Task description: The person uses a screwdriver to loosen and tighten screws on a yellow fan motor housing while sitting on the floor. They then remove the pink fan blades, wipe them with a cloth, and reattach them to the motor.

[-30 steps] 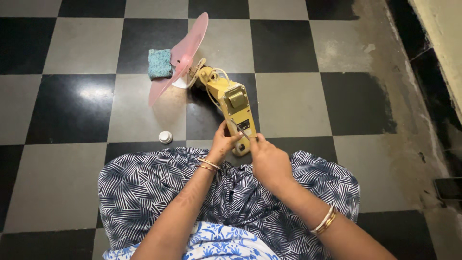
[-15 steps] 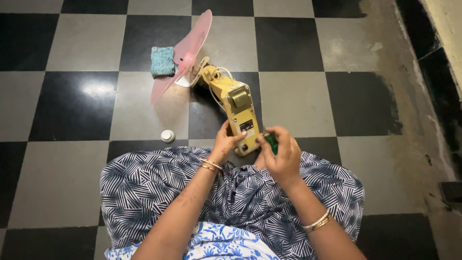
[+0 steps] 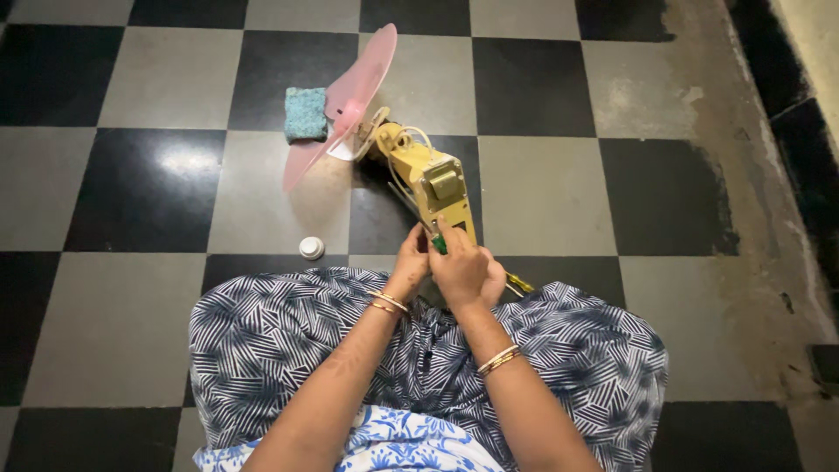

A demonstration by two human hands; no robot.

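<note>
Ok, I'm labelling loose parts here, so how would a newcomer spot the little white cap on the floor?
Start from the black-and-grey checkered tile floor, then find the pink plastic fan blade on the yellow motor body. Below the blade's lower tip, by the patterned lap, sits the small round white cap, alone, unlike the square teal sponge above.

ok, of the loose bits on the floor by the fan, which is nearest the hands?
The small white cap, on a grey tile just left of the left hand. The teal sponge lies farther off, behind the pink blade.

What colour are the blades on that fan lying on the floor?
The fan blades are pale pink and see-through, joined to a yellow body; the head view shows them clearly.
</note>
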